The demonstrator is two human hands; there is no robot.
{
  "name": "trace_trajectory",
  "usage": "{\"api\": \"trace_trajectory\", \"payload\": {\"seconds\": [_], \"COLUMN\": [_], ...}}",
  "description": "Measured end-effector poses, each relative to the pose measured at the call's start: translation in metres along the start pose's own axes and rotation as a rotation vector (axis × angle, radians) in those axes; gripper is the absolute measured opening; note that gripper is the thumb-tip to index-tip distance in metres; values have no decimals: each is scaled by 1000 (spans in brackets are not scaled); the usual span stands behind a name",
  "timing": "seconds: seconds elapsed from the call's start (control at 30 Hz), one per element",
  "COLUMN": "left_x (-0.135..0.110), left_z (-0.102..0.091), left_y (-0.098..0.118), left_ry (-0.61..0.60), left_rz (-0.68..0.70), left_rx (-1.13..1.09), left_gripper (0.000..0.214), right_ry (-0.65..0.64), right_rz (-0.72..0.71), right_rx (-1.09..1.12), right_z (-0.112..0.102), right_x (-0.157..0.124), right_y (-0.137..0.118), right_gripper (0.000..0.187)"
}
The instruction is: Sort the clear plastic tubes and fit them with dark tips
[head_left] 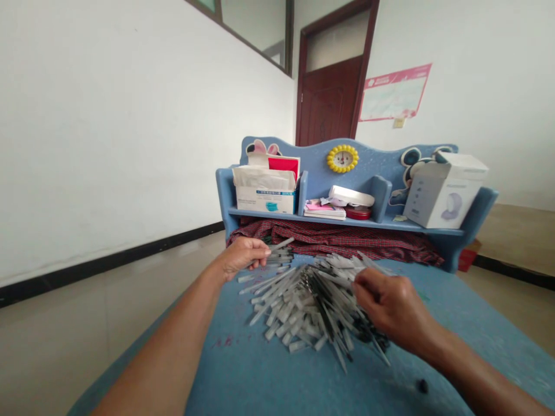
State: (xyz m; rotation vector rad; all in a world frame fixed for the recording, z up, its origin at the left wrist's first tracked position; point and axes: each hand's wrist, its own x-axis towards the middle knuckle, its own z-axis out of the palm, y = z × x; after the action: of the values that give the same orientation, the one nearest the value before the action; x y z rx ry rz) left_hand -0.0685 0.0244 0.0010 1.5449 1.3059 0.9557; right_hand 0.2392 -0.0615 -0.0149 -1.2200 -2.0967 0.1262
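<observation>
My left hand is closed on a slim whitish pen piece that sticks out past the fingertips, up and to the right. It is over the far left of the blue table, beside a small row of pens. My right hand is closed on a translucent pen barrel pointing left. Between my hands spreads a pile of pale pen caps and barrels, with dark slender pieces among them. Under my right hand, part of the pile is hidden.
A small black piece lies at the front right. Bunched checked cloth lies along the back, below a blue shelf holding a mask box, booklets, a red tin and a white carton.
</observation>
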Motion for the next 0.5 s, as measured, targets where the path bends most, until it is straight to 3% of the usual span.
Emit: {"api": "trace_trajectory", "payload": {"seconds": [0.13,0.27,0.37,0.5], "left_x": [1,-4,-10,-19], "left_z": [30,56,69,84], "left_y": [3,10,14,21], "left_ry": [22,-27,-92,-177], "left_rz": [-4,-17,0,88], "left_rx": [-66,-143,-266,-446], "left_gripper": [23,25,23,20], "right_ry": [-51,-126,-167,-185], "right_rz": [-297,-409,-369,-134], "right_rx": [-328,-453,-425,-302], "right_z": [26,37,37,33], "right_x": [-1,1,3,9], "right_y": [-17,-27,-31,-35], "right_gripper": [20,23,24,27]}}
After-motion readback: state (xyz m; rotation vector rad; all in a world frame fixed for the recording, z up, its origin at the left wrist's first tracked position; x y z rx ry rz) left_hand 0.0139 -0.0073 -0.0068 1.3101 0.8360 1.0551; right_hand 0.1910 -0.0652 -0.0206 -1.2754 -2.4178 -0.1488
